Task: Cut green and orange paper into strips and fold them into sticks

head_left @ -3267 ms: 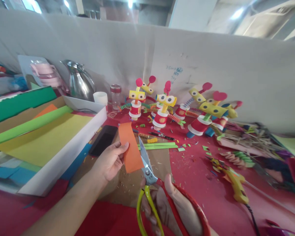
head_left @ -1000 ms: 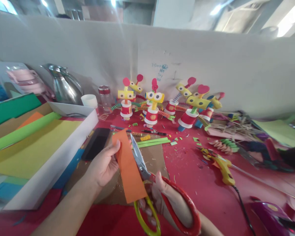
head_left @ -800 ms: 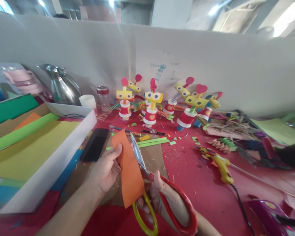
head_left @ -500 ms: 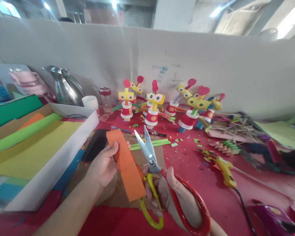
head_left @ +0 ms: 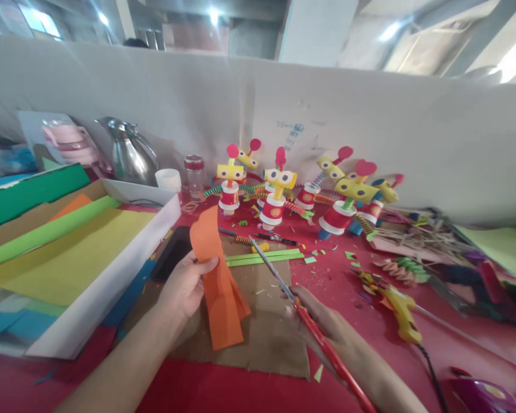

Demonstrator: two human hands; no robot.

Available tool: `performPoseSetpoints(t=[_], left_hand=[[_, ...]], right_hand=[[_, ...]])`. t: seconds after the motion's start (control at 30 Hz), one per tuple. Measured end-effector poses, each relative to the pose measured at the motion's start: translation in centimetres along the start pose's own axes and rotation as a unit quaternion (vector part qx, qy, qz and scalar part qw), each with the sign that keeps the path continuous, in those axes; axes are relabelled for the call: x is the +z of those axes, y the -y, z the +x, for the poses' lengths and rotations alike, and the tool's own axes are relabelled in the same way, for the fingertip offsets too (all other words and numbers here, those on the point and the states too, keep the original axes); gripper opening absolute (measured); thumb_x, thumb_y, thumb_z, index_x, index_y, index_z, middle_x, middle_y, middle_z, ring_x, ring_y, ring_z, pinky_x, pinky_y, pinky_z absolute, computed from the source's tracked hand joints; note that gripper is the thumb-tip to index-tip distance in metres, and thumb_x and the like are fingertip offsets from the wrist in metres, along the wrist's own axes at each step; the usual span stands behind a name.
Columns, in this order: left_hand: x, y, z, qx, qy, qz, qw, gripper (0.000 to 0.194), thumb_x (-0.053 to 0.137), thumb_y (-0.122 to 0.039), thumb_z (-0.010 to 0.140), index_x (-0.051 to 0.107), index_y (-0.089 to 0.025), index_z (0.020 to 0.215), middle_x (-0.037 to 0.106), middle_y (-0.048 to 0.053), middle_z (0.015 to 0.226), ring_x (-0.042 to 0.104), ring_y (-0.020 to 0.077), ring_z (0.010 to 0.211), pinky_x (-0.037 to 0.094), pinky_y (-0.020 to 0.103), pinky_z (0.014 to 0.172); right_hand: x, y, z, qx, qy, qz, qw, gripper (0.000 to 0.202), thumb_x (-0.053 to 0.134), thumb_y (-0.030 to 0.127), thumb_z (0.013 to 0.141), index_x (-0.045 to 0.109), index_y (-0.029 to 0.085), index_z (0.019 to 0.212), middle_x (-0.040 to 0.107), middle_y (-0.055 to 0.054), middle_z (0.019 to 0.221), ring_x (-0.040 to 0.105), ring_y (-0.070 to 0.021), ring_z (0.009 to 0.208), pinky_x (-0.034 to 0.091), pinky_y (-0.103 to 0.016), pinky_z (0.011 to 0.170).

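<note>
My left hand [head_left: 184, 288] pinches a folded strip of orange paper [head_left: 222, 298] near its middle; the strip hangs down and its upper end bends over. In my right hand [head_left: 316, 315] is a pair of scissors [head_left: 327, 347] with red on the handle, seen edge-on, the blades pointing up and away. The scissors are apart from the orange paper. Beneath both hands lies a brown cardboard sheet [head_left: 273, 338]. Light-green paper strips [head_left: 264, 257] rest across its far part, beside a small yellow coiled piece [head_left: 260, 247].
Paper-cup robot figures [head_left: 275, 209] stand along the back. At left is a white box [head_left: 107, 287] of coloured paper, with a black phone [head_left: 170, 255] beside it and a steel jug [head_left: 129, 155] behind. A yellow glue gun [head_left: 402, 312] and its cord lie at right.
My right hand has turned the scissors edge-on and drawn them away from the paper, to the right. The orange strip's top now bends and its layers spread at the lower end.
</note>
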State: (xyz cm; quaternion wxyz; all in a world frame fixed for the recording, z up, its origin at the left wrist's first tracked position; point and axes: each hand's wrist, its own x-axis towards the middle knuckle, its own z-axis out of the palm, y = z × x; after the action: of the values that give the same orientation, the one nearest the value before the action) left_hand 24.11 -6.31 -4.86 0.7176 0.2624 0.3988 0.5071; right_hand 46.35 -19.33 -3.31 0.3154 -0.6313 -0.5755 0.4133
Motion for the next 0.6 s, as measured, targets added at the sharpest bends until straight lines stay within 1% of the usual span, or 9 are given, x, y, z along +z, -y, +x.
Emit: performPoseSetpoints(t=[0.03,0.07,0.1,0.17,0.2,0.3,0.4,0.5,0.6], left_hand=[[-0.1,0.0,0.1,0.009,-0.014,0.006,1.0,0.034,0.079,-0.001,0.06,0.069,-0.014,0.09,0.076,0.004,0.082,0.07,0.0152,0.071,0.055,0.024,0.069],[-0.1,0.0,0.1,0.014,-0.025,0.012,1.0,0.036,0.081,-0.002,0.059,0.069,-0.014,0.091,0.076,0.004,0.083,0.07,0.015,0.072,0.055,0.024,0.07],[-0.2,0.0,0.1,0.016,-0.033,0.016,0.999,0.037,0.082,-0.004,0.058,0.07,-0.014,0.092,0.076,0.004,0.085,0.071,0.0151,0.073,0.054,0.024,0.071],[-0.1,-0.2,0.1,0.011,-0.05,0.019,0.998,0.038,0.085,-0.009,0.057,0.071,-0.014,0.092,0.076,0.004,0.087,0.071,0.0158,0.074,0.054,0.024,0.069],[-0.1,-0.3,0.0,0.006,-0.059,0.017,0.998,0.037,0.086,-0.011,0.057,0.071,-0.014,0.091,0.076,0.004,0.086,0.07,0.0158,0.072,0.054,0.024,0.066],[0.1,-0.7,-0.3,-0.005,-0.088,-0.008,0.996,0.031,0.085,-0.015,0.06,0.071,-0.014,0.087,0.074,0.002,0.075,0.067,0.0141,0.062,0.052,0.024,0.058],[0.4,-0.7,-0.4,0.008,-0.096,-0.033,0.995,0.027,0.085,-0.016,0.059,0.07,-0.015,0.081,0.072,0.0,0.07,0.065,0.0128,0.057,0.051,0.024,0.057],[0.6,-0.3,-0.5,0.077,-0.075,-0.044,0.993,0.032,0.088,-0.02,0.055,0.071,-0.015,0.081,0.073,0.0,0.073,0.065,0.0124,0.062,0.051,0.024,0.061],[0.6,0.0,-0.5,0.148,-0.056,-0.037,0.987,0.035,0.089,-0.021,0.051,0.071,-0.016,0.081,0.073,-0.001,0.079,0.065,0.0115,0.071,0.049,0.022,0.067]], right_hand=[[-0.7,0.0,0.0,0.025,-0.026,-0.102,0.994,0.034,0.055,0.053,0.087,0.058,0.024,0.105,0.066,-0.006,0.084,0.062,-0.0258,0.078,0.04,-0.033,0.067],[-1.3,-0.3,0.1,0.059,-0.051,-0.197,0.977,0.035,0.052,0.052,0.088,0.058,0.024,0.106,0.068,-0.009,0.086,0.064,-0.0293,0.082,0.039,-0.035,0.068],[-1.8,-0.8,0.2,0.099,-0.072,-0.276,0.953,0.036,0.047,0.051,0.089,0.057,0.022,0.108,0.068,-0.012,0.088,0.065,-0.032,0.084,0.038,-0.036,0.068],[-2.6,-2.1,0.2,0.164,-0.093,-0.383,0.904,0.037,0.04,0.047,0.092,0.055,0.019,0.11,0.069,-0.015,0.087,0.067,-0.0344,0.084,0.036,-0.036,0.065],[-2.8,-2.8,0.1,0.18,-0.092,-0.41,0.889,0.035,0.039,0.043,0.092,0.055,0.017,0.109,0.069,-0.016,0.086,0.068,-0.0344,0.084,0.036,-0.036,0.065],[-3.4,-4.2,-0.3,0.202,-0.099,-0.446,0.866,0.029,0.039,0.034,0.092,0.054,0.014,0.106,0.069,-0.018,0.088,0.069,-0.0335,0.086,0.036,-0.035,0.066],[-3.7,-4.4,-0.9,0.221,-0.119,-0.46,0.852,0.03,0.04,0.031,0.092,0.053,0.013,0.11,0.07,-0.018,0.086,0.069,-0.0332,0.084,0.035,-0.034,0.064],[-3.9,-4.5,-1.2,0.216,-0.131,-0.467,0.848,0.031,0.043,0.028,0.089,0.052,0.013,0.115,0.07,-0.016,0.084,0.069,-0.0325,0.081,0.035,-0.033,0.062],[-4.0,-5.7,-1.3,0.193,-0.138,-0.475,0.847,0.028,0.046,0.032,0.088,0.056,0.017,0.109,0.069,-0.015,0.087,0.069,-0.0327,0.082,0.038,-0.034,0.065]])
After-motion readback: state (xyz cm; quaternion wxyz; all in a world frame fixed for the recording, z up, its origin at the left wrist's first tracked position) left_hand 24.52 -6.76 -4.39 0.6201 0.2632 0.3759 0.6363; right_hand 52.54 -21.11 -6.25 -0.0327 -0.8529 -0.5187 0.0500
